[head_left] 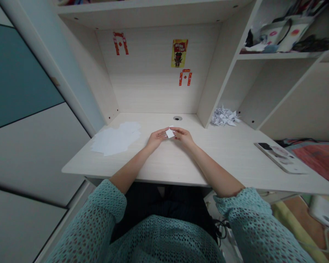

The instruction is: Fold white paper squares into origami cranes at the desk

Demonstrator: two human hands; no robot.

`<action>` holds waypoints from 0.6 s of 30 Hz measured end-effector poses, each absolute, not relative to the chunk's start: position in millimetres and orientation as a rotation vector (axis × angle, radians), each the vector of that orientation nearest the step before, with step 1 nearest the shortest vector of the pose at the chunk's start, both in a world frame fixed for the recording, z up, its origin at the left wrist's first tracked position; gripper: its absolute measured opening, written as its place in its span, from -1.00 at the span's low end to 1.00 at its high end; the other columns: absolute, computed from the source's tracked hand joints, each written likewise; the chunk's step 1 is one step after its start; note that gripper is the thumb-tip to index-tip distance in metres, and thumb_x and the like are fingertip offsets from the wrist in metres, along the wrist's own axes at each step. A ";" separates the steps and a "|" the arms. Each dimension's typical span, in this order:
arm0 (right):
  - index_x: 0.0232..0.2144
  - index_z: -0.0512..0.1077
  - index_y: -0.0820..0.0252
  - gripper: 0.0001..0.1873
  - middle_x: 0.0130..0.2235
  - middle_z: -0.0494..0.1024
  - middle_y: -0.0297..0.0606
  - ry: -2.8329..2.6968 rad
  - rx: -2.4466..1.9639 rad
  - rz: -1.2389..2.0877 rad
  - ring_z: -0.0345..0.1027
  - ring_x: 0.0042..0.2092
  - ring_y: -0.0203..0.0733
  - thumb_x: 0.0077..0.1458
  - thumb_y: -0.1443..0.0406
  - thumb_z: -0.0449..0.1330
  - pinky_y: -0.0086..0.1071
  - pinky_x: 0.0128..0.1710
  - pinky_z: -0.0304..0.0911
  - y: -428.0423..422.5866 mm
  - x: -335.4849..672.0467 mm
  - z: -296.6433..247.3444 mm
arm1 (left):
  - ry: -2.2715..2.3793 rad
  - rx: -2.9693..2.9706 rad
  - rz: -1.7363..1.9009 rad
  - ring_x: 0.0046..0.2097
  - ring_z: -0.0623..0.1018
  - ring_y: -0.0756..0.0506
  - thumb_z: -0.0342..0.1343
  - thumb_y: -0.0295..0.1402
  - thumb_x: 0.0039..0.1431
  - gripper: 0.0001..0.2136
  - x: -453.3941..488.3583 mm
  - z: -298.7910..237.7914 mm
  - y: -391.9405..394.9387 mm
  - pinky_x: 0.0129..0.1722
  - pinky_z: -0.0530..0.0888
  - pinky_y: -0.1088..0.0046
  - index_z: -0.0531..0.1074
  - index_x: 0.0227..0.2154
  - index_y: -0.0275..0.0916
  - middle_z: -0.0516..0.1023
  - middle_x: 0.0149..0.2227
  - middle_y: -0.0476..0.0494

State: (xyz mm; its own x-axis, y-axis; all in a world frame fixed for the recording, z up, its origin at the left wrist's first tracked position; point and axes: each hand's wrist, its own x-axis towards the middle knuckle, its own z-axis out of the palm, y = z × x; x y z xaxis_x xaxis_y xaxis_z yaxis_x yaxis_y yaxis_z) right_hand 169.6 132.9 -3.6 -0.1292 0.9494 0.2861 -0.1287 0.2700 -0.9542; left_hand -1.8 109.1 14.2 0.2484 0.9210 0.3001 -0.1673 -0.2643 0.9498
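A small white piece of paper (170,133), folded into a square-like shape, is held up just above the middle of the desk. My left hand (157,138) grips its left side between thumb and fingers. On the other side, my right hand (183,136) pinches its right edge and top. Flat white paper sheets (116,138) lie spread in an overlapping pile to the left of my hands. Farther right, under the shelf, sits a heap of small folded paper pieces (225,116).
A phone in a patterned case (281,157) lies on the right of the white desk (164,166). Behind my hands is a round cable hole (177,118). An upright shelf panel (230,69) stands between the back wall and the paper heap. Red cloth (319,159) lies at far right.
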 end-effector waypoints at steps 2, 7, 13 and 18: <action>-0.22 0.52 0.14 -0.61 -0.24 0.54 -0.23 -1.361 -0.839 1.149 0.33 -0.35 -0.26 -0.16 0.15 0.24 -0.40 -0.42 0.22 134.1 169.5 -4.5 | 0.761 1.424 1.267 0.08 0.40 -0.21 0.25 -0.38 -0.14 -0.53 -1.6 14.0 109.3 0.11 0.24 0.21 0.45 -0.06 -0.26 0.41 0.06 -0.28; -0.22 0.52 0.11 -0.65 -0.25 0.54 -0.26 -1.353 -0.809 1.175 0.32 -0.35 -0.28 -0.14 0.18 0.24 -0.41 -0.42 0.21 134.4 169.8 -5.1 | 0.741 1.398 1.261 0.07 0.41 -0.21 0.23 -0.38 -0.12 -0.53 -1.6 13.3 109.7 0.09 0.26 0.20 0.43 -0.05 -0.27 0.41 0.06 -0.29; -0.22 0.52 0.12 -0.63 -0.27 0.54 -0.26 -1.347 -0.832 1.168 0.33 -0.35 -0.27 -0.15 0.16 0.25 -0.40 -0.40 0.23 133.0 169.8 -4.1 | 0.755 1.379 1.255 0.08 0.40 -0.21 0.23 -0.37 -0.12 -0.54 -0.6 15.6 107.4 0.09 0.27 0.20 0.44 -0.06 -0.25 0.42 0.05 -0.26; -0.24 0.52 0.12 -0.65 -0.23 0.54 -0.24 -1.335 -0.832 1.169 0.33 -0.34 -0.27 -0.16 0.17 0.25 -0.41 -0.40 0.23 131.8 169.4 -3.1 | 0.751 1.390 1.263 0.06 0.42 -0.20 0.24 -0.40 -0.14 -0.55 -0.3 15.4 107.7 0.10 0.26 0.20 0.46 -0.08 -0.26 0.42 0.05 -0.26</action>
